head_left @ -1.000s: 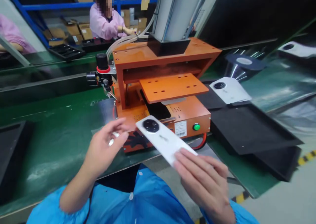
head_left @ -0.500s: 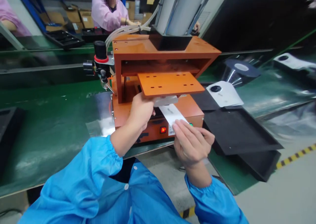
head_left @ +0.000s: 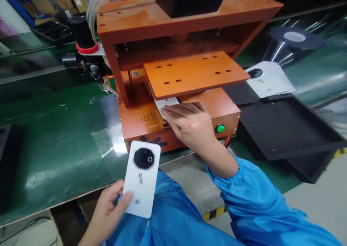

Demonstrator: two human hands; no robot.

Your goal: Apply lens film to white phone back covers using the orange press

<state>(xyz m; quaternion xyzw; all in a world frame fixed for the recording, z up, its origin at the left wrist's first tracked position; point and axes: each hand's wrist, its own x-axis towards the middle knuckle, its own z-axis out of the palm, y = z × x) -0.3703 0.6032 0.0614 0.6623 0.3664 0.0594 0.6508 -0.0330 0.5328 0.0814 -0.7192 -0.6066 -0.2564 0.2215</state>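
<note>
In my left hand [head_left: 110, 206] is a white phone back cover [head_left: 141, 191] with a round black camera window near its top. My thumb lies on its face, and the fingers are behind it. The cover is held upright in front of the orange press machine [head_left: 225, 110]. My right hand [head_left: 189, 125] reaches in under the raised orange press plate [head_left: 195, 74]. Its fingers are on the near end of a second white panel [head_left: 165, 103], which looks like another back cover. The plate hides the panel's far part.
A stack of white back covers [head_left: 273, 83] lies on black trays [head_left: 290, 126] at the right. Behind it stands a roll of film [head_left: 294, 45]. A black air regulator [head_left: 85, 51] is on the press's left side. A green button [head_left: 220, 128] is on its front.
My left hand has come out from under the plate and down, now with a back cover in it. My right hand has moved inward under the plate with a white panel. The view is closer.
</note>
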